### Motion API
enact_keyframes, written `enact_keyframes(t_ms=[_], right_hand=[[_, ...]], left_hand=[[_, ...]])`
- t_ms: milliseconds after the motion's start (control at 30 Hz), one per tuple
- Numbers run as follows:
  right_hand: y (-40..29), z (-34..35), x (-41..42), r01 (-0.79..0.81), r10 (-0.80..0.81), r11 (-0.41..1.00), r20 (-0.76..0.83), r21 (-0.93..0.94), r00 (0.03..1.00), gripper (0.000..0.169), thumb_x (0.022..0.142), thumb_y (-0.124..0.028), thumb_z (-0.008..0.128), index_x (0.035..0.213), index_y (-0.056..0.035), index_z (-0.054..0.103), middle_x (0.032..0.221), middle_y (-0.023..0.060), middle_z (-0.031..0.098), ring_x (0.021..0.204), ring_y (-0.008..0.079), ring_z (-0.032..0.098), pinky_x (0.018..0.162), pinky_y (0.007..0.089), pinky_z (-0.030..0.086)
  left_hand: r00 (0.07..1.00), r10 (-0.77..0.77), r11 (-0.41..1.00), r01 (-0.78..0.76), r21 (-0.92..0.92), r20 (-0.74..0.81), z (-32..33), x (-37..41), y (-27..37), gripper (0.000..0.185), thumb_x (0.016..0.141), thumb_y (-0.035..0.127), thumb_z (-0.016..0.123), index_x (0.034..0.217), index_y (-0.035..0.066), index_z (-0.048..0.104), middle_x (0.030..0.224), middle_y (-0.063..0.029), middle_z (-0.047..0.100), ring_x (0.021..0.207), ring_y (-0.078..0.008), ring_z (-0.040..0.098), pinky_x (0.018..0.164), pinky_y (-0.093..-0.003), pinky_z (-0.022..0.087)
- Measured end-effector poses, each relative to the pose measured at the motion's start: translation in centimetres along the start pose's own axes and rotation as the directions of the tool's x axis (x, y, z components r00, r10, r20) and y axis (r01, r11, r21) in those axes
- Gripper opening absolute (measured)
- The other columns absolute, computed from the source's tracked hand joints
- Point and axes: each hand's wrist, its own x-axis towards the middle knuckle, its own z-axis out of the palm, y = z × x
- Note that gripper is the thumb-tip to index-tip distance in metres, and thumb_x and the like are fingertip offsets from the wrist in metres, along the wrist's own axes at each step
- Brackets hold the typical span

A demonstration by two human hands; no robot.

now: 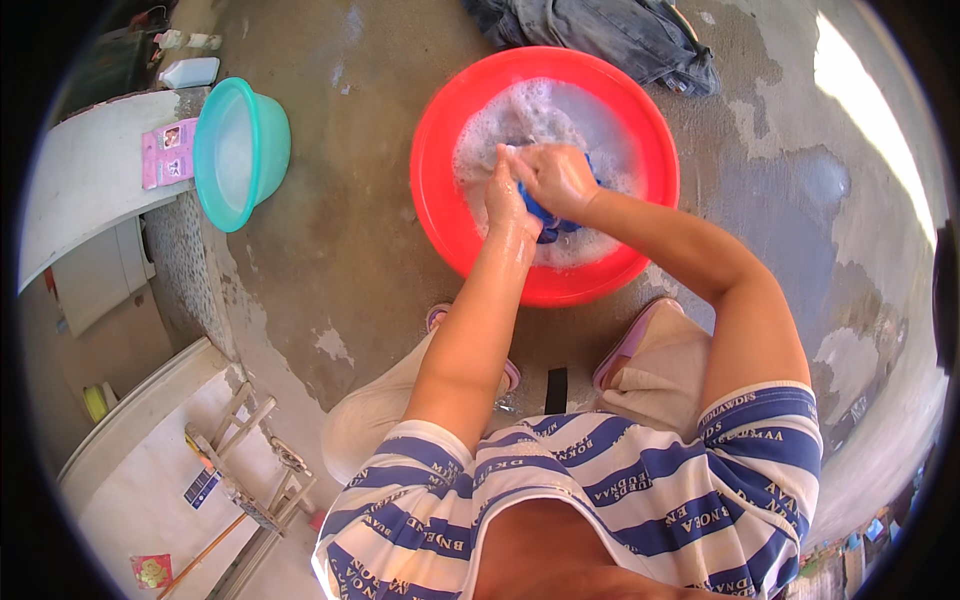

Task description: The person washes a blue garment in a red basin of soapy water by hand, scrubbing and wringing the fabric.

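A round red plastic basin (442, 217) of sudsy water (510, 112) stands on the wet floor before me. Over its middle my left hand (508, 191) and my right hand (556, 178) are pressed together, both wet. Blue wet cloth (550, 221) is bunched between and below them, its lower part against the foam. My left hand is closed round the cloth from the left side. The right hand's fingers reach across to the left hand's fingers and thumb; how much cloth lies beneath them is hidden.
Dark grey denim clothing (600, 37) lies on the floor beyond the basin. At the left are a turquoise basin (279, 150), a pink packet (169, 154) on a white ledge (90, 165), and a white bottle (189, 73). A wooden stool or frame (247, 457) is at the lower left.
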Motion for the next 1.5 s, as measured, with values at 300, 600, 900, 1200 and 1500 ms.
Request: enact_keyframes(t_ms=[300,600,900,1200,1500], right_hand=[[2.8,-4.3,0.4,-0.053,0.053,0.997,0.001,0.051,0.999,0.037,0.092,-0.032,0.054,0.072,-0.0031,0.065,0.065,0.0158,0.064,0.057,0.0325,0.061,0.057,0.0435,0.047],[-0.9,-12.6,-2.0,-0.399,0.161,0.616,0.387,0.680,0.908,0.025,0.085,-0.022,0.071,0.069,-0.0087,0.058,0.065,-0.0048,0.055,0.058,0.0024,0.046,0.051,0.0212,0.039],[-5.7,-6.7,-5.9,0.098,-0.317,0.921,0.577,0.378,0.752,0.026,0.082,-0.027,0.067,0.083,-0.0019,0.061,0.073,0.0187,0.060,0.073,0.0388,0.060,0.061,0.0432,0.045],[-0.8,-4.7,-5.2,-0.033,0.029,0.975,0.025,0.219,0.999,0.027,0.085,-0.030,0.065,0.080,-0.0031,0.062,0.072,0.0140,0.063,0.069,0.0333,0.063,0.063,0.0412,0.049],[1.6,-5.2,-2.8,-0.360,0.309,0.479,0.230,0.801,0.923,0.031,0.095,-0.027,0.056,0.075,-0.0035,0.057,0.080,0.0030,0.063,0.063,0.0102,0.056,0.062,0.0266,0.050]], left_hand=[[0.984,0.154,0.840,-0.180,0.512,0.094,0.1,-0.5,2.2,0.034,0.083,0.037,0.074,0.080,0.006,0.060,0.077,0.0014,0.058,0.067,-0.0082,0.054,0.058,-0.0227,0.045],[0.756,0.554,-0.282,-0.223,0.933,0.348,-4.7,1.4,7.7,0.025,0.072,0.019,0.077,0.076,0.007,0.055,0.069,-0.0062,0.056,0.063,-0.0165,0.054,0.059,-0.0340,0.045],[0.979,0.195,0.959,-0.203,0.199,0.056,-3.7,-0.7,-1.0,0.037,0.096,0.035,0.045,0.121,0.009,0.053,0.122,-0.0139,0.055,0.113,-0.0299,0.050,0.090,-0.0433,0.045],[0.891,0.186,0.886,-0.334,0.321,0.414,-1.9,-1.9,0.7,0.045,0.097,0.032,0.044,0.135,0.009,0.045,0.140,-0.0133,0.047,0.131,-0.0329,0.039,0.104,-0.0438,0.037],[0.732,0.194,0.280,-0.679,0.678,0.653,-2.4,-0.4,1.4,0.042,0.091,0.018,0.059,0.128,0.001,0.051,0.119,-0.0127,0.061,0.105,-0.0221,0.060,0.084,-0.0309,0.050]])
